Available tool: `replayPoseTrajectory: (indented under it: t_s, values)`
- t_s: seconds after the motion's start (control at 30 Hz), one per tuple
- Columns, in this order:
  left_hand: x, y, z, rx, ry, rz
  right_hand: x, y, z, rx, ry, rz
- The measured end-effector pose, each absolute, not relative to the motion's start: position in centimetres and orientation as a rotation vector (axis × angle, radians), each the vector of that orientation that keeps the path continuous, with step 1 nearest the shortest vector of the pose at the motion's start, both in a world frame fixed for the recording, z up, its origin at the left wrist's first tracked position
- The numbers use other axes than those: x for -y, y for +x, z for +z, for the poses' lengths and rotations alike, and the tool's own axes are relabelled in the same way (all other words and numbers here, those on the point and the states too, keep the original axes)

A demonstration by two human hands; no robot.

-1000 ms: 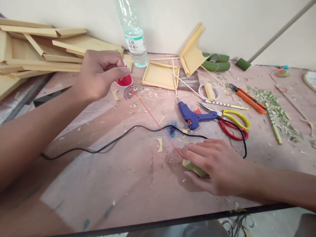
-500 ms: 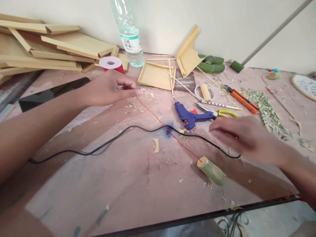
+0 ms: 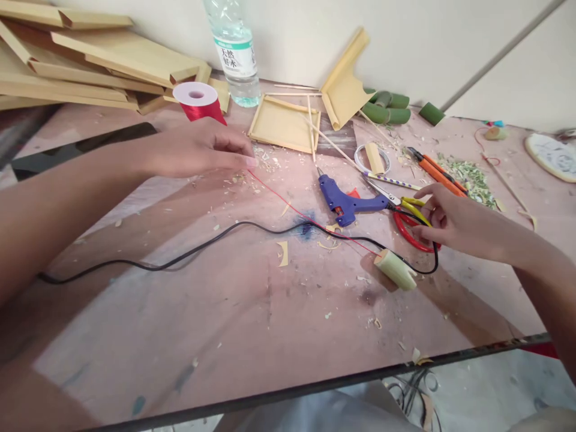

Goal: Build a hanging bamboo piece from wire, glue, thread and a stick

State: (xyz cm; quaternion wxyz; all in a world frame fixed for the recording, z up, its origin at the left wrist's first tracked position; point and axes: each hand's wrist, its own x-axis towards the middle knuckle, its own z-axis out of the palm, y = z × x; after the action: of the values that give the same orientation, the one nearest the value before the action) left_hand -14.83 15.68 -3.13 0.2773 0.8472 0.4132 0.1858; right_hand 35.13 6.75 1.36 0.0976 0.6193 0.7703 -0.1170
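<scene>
My left hand (image 3: 202, 150) pinches the end of a thin red thread (image 3: 288, 203) between thumb and fingertips. The thread runs right to a short, pale green bamboo piece (image 3: 396, 270), which lies on its side. My right hand (image 3: 454, 222) is at the scissors' red handle (image 3: 411, 237) and a yellow handle (image 3: 411, 207), with thumb and forefinger apart around them. Pointed silver blades (image 3: 382, 191) show to the left; whether both handles belong to one tool, I cannot tell. A blue glue gun (image 3: 344, 201) lies beside them, with a black cord (image 3: 234, 228) nearby.
A red thread spool (image 3: 198, 102) and a water bottle (image 3: 236, 60) stand at the back left near stacked cardboard pieces (image 3: 117, 57). An orange cutter (image 3: 438, 171), a tape roll (image 3: 360, 157), bamboo pieces (image 3: 382, 111) and shavings (image 3: 470, 180) lie toward the right.
The bamboo piece has shifted up and turned, and the thread hangs less straight. My right hand has moved back toward the handles and its fingers have spread, showing the red handle.
</scene>
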Motion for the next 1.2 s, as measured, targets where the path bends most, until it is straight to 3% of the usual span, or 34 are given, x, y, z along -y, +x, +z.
replayPoseTrajectory:
  t_s: [0.2, 0.6, 0.97, 1.2]
  values:
    - [-15.1, -14.3, -2.5, -1.077, 2.285, 0.471, -7.6, 35.5, 2.1, -2.201, 1.906, -0.616]
    - [-14.0, -12.9, -0.7, -1.08, 2.387, 0.547, -6.8, 35.0, 1.8, -2.201, 1.822, -0.388]
    - [-15.1, -10.4, 5.5, -1.053, 2.446, 0.201, -6.7, 39.5, 3.4, -2.241, 2.108, 0.083]
    - [-16.5, -9.3, 6.6, -1.062, 2.465, 0.144, -7.1, 32.8, 5.8, -2.609, 1.813, -0.13]
